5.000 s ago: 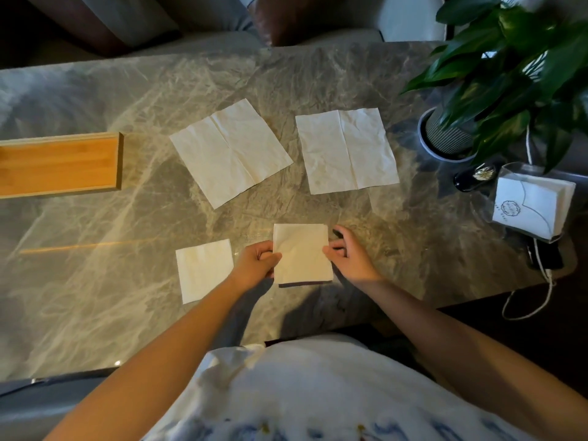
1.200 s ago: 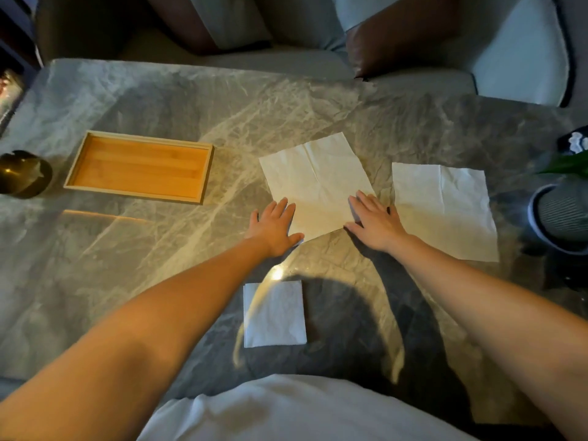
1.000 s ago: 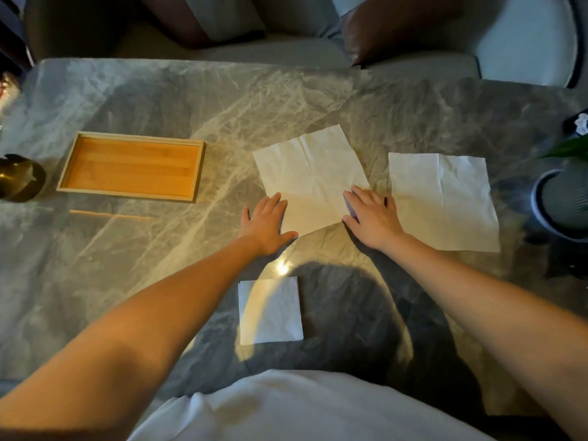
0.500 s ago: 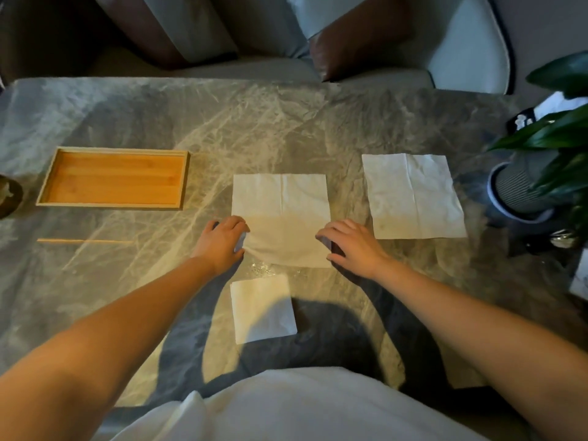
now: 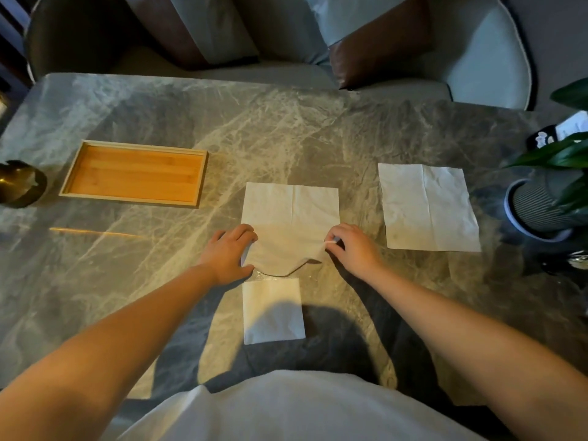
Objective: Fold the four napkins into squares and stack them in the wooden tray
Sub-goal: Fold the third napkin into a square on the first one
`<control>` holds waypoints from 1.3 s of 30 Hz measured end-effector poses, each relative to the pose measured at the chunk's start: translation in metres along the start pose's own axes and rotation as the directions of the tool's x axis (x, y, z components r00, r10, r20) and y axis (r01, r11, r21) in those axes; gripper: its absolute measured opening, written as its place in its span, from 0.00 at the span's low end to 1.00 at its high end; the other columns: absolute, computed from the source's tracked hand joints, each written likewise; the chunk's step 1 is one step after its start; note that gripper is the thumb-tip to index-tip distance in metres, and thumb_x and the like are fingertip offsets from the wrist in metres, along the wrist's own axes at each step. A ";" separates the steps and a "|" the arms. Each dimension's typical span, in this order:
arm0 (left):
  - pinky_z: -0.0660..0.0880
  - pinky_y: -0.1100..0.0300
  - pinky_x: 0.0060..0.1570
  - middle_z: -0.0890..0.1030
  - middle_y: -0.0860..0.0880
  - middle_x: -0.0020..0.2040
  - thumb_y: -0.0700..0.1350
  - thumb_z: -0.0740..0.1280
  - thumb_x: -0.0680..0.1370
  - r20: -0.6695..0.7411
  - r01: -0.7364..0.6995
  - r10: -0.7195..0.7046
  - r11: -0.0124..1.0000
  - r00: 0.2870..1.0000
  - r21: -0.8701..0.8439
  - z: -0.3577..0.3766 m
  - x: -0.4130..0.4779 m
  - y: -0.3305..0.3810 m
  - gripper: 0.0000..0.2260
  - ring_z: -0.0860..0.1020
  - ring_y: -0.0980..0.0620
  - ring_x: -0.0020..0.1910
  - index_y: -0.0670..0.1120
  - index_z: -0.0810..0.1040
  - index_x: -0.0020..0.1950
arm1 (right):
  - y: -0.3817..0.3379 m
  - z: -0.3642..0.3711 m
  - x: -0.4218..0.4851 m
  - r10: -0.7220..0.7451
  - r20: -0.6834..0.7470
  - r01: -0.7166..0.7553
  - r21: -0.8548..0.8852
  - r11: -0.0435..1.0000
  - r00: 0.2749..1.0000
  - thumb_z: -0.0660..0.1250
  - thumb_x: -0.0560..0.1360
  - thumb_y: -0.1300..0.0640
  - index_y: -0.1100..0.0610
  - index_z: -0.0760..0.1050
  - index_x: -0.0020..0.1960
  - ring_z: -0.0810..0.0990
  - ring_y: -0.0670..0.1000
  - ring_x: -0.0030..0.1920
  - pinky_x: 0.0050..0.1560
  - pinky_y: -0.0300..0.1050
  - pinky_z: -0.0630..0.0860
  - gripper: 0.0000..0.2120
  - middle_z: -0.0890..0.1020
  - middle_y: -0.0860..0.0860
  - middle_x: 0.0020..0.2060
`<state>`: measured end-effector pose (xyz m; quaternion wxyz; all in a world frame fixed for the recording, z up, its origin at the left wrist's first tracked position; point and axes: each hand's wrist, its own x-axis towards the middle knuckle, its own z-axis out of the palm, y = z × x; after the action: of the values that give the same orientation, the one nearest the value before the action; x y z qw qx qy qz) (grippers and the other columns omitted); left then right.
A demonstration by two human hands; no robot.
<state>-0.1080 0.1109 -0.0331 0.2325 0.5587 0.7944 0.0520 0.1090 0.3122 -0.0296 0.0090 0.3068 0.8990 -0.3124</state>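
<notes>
An unfolded white napkin [image 5: 290, 214] lies in the middle of the marble table. My left hand [image 5: 229, 253] grips its near left corner and my right hand [image 5: 353, 249] pinches its near right corner; the near edge is lifted off the table and sags between them. Just below, a small folded square napkin [image 5: 273, 310] lies flat. A second unfolded napkin [image 5: 428, 207] lies to the right. The wooden tray [image 5: 133, 172] sits at the far left with nothing in it.
A potted plant in a ribbed pot [image 5: 537, 205] stands at the right edge. A dark brass-coloured object [image 5: 19, 183] sits at the left edge beside the tray. Chairs with cushions [image 5: 378, 43] stand beyond the table's far edge.
The middle napkin was drawn towards me and squared up. Both hands moved from pressing flat on it to gripping its near corners, and the near edge has lifted.
</notes>
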 end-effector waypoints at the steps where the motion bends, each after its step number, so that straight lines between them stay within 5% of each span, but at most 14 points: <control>1: 0.60 0.52 0.68 0.66 0.51 0.69 0.56 0.70 0.69 0.000 0.010 -0.010 1.000 1.000 -0.010 0.000 0.000 -0.001 0.31 0.70 0.49 0.65 0.49 0.65 0.69 | 0.000 -0.001 0.002 0.034 -0.007 -0.034 0.061 0.998 0.999 0.66 0.76 0.56 0.55 0.76 0.45 0.77 0.51 0.47 0.47 0.55 0.77 0.03 0.80 0.49 0.44; 13: 0.55 0.49 0.73 0.64 0.53 0.73 0.62 0.72 0.63 -0.013 0.020 -0.021 0.997 1.000 -0.068 0.005 -0.005 -0.002 0.43 0.63 0.52 0.72 0.52 0.55 0.72 | 0.003 -0.010 0.011 0.191 0.011 -0.183 0.350 0.919 0.982 0.63 0.78 0.60 0.61 0.74 0.46 0.80 0.52 0.45 0.48 0.48 0.76 0.04 0.81 0.54 0.42; 17: 0.54 0.49 0.73 0.60 0.54 0.75 0.62 0.70 0.65 -0.012 -0.008 0.008 0.998 1.000 -0.067 0.010 -0.008 -0.006 0.34 0.62 0.52 0.72 0.52 0.62 0.66 | 0.003 -0.012 0.012 0.206 0.021 -0.201 0.348 0.916 0.978 0.62 0.79 0.61 0.58 0.72 0.43 0.73 0.46 0.36 0.38 0.39 0.68 0.06 0.75 0.48 0.34; 20: 0.56 0.51 0.71 0.66 0.52 0.73 0.52 0.69 0.72 -0.078 0.000 -0.010 0.992 0.997 -0.123 0.010 -0.003 -0.006 0.19 0.67 0.51 0.69 0.51 0.69 0.60 | 0.003 -0.011 0.014 0.220 0.025 -0.214 0.368 0.905 0.975 0.62 0.78 0.62 0.57 0.70 0.41 0.69 0.45 0.35 0.36 0.38 0.65 0.08 0.71 0.46 0.33; 24: 0.69 0.53 0.54 0.81 0.47 0.57 0.39 0.63 0.76 -0.180 0.138 -0.194 0.949 0.964 -0.283 0.000 0.008 -0.001 0.08 0.77 0.43 0.54 0.48 0.74 0.54 | 0.002 -0.011 0.009 0.170 0.063 -0.181 0.323 0.929 0.983 0.67 0.75 0.61 0.53 0.72 0.45 0.75 0.44 0.40 0.41 0.38 0.71 0.05 0.77 0.46 0.38; 28: 0.62 0.57 0.39 0.80 0.44 0.35 0.43 0.60 0.79 -0.238 0.150 -0.205 0.962 0.949 -0.227 -0.005 0.008 0.000 0.03 0.76 0.43 0.35 0.47 0.71 0.52 | 0.005 -0.007 0.004 0.096 0.089 -0.111 0.190 0.975 0.991 0.69 0.73 0.62 0.53 0.77 0.49 0.79 0.50 0.47 0.48 0.48 0.76 0.07 0.82 0.49 0.44; 33: 0.61 0.60 0.26 0.72 0.55 0.29 0.49 0.57 0.81 -0.154 0.184 -0.236 0.939 0.960 -0.291 0.005 0.001 -0.004 0.09 0.74 0.49 0.30 0.46 0.67 0.56 | 0.006 -0.001 0.001 0.201 0.004 -0.196 0.237 0.952 0.980 0.67 0.76 0.56 0.57 0.77 0.45 0.80 0.57 0.41 0.41 0.51 0.76 0.04 0.82 0.56 0.38; 39: 0.77 0.51 0.45 0.79 0.52 0.48 0.56 0.69 0.73 -0.037 0.204 -0.251 0.858 0.967 -0.470 0.008 -0.007 -0.001 0.29 0.78 0.51 0.44 0.51 0.62 0.70 | 0.006 -0.003 0.000 0.265 0.052 -0.268 0.313 0.911 0.963 0.65 0.77 0.54 0.55 0.78 0.55 0.82 0.56 0.48 0.52 0.59 0.79 0.09 0.84 0.54 0.48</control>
<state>-0.1034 0.1024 -0.0378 0.3246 0.3861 0.8297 0.2390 0.1125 0.3174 -0.0308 0.0057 0.4225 0.7867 -0.4501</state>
